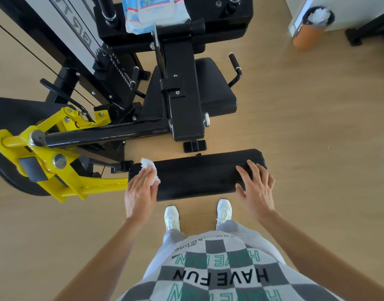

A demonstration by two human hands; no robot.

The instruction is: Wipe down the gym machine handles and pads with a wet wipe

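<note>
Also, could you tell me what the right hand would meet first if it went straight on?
The right hand rests on the pad; past that, probably the seat, though depth is unclear.

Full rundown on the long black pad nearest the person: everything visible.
The long black padded bar lies crosswise in the view, above the light wooden floor and just ahead of the white shoes. Its cover looks like matte vinyl, with rounded ends and a seam at the right end. Its left end meets the yellow metal arm. The left hand presses a crumpled white wet wipe onto that end. The right hand rests on the other end with its fingers spread.
</note>
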